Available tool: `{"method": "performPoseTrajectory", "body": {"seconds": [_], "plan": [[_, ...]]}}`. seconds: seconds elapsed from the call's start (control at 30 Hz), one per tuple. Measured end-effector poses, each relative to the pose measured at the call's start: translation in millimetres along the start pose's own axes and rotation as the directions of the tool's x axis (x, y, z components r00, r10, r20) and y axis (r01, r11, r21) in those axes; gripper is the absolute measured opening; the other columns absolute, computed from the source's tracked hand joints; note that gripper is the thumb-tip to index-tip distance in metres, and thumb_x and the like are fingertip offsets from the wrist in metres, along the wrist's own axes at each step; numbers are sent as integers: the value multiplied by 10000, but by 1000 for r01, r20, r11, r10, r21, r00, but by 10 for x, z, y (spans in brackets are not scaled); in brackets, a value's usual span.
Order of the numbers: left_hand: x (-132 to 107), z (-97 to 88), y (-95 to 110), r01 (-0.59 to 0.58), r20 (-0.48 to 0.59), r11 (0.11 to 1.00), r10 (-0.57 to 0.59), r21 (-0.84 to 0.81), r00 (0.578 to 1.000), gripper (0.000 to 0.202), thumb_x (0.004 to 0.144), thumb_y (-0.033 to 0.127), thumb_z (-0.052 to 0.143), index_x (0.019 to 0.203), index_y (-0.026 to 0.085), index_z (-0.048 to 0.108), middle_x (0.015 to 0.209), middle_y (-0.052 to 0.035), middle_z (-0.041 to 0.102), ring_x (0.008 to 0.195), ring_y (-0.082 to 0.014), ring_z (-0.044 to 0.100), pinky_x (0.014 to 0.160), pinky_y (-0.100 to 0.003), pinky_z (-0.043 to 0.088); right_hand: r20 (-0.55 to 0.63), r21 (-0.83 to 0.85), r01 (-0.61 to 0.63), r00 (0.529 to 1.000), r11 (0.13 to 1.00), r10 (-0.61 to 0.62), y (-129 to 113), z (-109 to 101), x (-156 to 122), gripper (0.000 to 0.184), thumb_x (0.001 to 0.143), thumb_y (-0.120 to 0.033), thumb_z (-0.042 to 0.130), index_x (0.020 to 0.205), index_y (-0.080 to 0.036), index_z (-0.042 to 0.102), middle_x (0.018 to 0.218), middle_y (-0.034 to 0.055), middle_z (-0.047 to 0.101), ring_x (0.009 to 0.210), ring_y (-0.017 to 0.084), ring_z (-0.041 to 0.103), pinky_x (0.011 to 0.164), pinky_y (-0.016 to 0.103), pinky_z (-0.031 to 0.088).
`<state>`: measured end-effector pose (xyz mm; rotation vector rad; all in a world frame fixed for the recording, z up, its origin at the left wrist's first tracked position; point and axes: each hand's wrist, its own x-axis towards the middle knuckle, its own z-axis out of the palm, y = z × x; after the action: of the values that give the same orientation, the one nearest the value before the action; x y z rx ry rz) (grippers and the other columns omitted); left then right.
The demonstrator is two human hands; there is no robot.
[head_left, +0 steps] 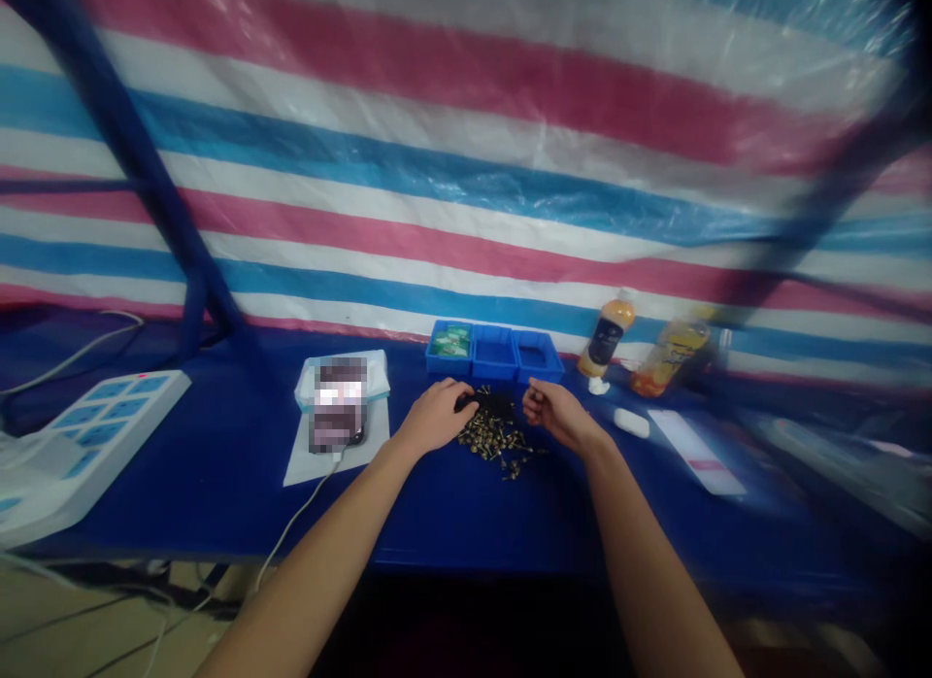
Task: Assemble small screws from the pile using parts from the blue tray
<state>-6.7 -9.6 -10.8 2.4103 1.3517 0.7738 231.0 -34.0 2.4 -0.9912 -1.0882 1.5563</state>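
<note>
My left hand (pixel 435 416) lies at the left edge of a scattered pile of small brass-coloured screws (pixel 495 443). Its fingertips reach onto a black object (pixel 493 403) at the pile's far side, and I cannot tell whether they grip it. My right hand (pixel 557 413) is just right of the pile, with its fingertips pinched on a small dark screw (pixel 534 394). Beyond the hands stand several blue plastic bins (pixel 495 353), and the leftmost holds green packets (pixel 449 342).
A blue cloth covers the table. A white power strip (pixel 102 445) sits at the left, and a pixelated object on white paper (pixel 335 464) trails a white cable. Two bottles (pixel 606 333) stand at the back right, near a white bar (pixel 630 423). A striped tarp (pixel 466 202) forms the backdrop.
</note>
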Motion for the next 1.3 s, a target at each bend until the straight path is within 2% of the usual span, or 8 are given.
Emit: {"method": "performPoseTrajectory", "body": {"seconds": [0.2, 0.43, 0.5, 0.67, 0.77, 0.93, 1.1, 1.3], "plan": [[-1, 7, -14, -2, 0, 1000, 2, -22, 1000, 345, 909, 468, 476, 1096, 234, 648, 1057, -63, 626, 989, -235, 590, 842, -356, 471, -376, 30, 38, 926, 999, -24, 49, -176, 131, 347, 796, -530, 601, 917, -229, 477, 657, -33, 524, 427, 76, 373, 393, 190, 254], [-1, 6, 1, 10, 6, 1000, -10, -17, 1000, 338, 903, 461, 484, 1085, 232, 654, 1048, -63, 634, 996, -241, 594, 839, -359, 472, -544, -397, -1, 805, 918, -234, 110, -319, 160, 236, 761, -385, 576, 904, -202, 617, 549, -49, 489, 436, 101, 385, 429, 219, 282], [-1, 7, 4, 12, 6, 1000, -12, -14, 1000, 332, 903, 458, 484, 1080, 235, 655, 1046, -61, 634, 999, -242, 595, 826, -358, 473, -495, -550, -11, 810, 835, -315, 141, -310, 161, 206, 752, -343, 586, 878, -197, 661, 574, -29, 535, 519, 131, 473, 515, 244, 364], [1, 4, 4, 18, 4, 1000, -18, -7, 1000, 319, 903, 445, 487, 1073, 233, 654, 1036, -59, 634, 998, -241, 594, 833, -361, 469, -78, -923, 83, 916, 375, -394, 215, -204, 149, 257, 823, -253, 550, 1014, -242, 721, 869, 37, 662, 828, 185, 607, 832, 314, 436], [1, 5, 3, 12, 5, 1000, -12, -1, 1000, 313, 907, 445, 482, 1068, 236, 651, 1036, -56, 633, 1000, -242, 591, 832, -364, 467, 9, -957, 109, 937, 269, -350, 239, -148, 145, 297, 850, -235, 556, 1102, -261, 711, 998, 67, 652, 949, 205, 602, 901, 325, 419], [-4, 2, 17, 12, 8, 1000, -13, 5, 1000, 312, 906, 449, 481, 1075, 249, 650, 1043, -53, 627, 1002, -240, 590, 816, -355, 469, 66, -939, 192, 915, 286, -397, 210, -60, 145, 334, 902, -217, 493, 1173, -286, 677, 1080, 65, 635, 1003, 199, 588, 918, 321, 420], [-7, -10, 31, 20, 21, 1000, -21, 10, 1000, 325, 896, 456, 492, 1087, 246, 652, 1052, -58, 626, 997, -238, 594, 819, -349, 473, 2, -950, 124, 921, 287, -390, 221, 24, 149, 221, 865, -358, 591, 986, -239, 732, 996, 70, 652, 943, 203, 598, 904, 325, 422], [-7, 3, 13, 6, 10, 1000, -7, 13, 1000, 308, 896, 455, 496, 1073, 256, 650, 1036, -50, 626, 994, -244, 593, 815, -362, 470, -63, -931, 98, 904, 351, -422, 246, 3, 200, 142, 821, -276, 577, 835, -223, 708, 909, 48, 655, 890, 190, 587, 866, 313, 414]]}}
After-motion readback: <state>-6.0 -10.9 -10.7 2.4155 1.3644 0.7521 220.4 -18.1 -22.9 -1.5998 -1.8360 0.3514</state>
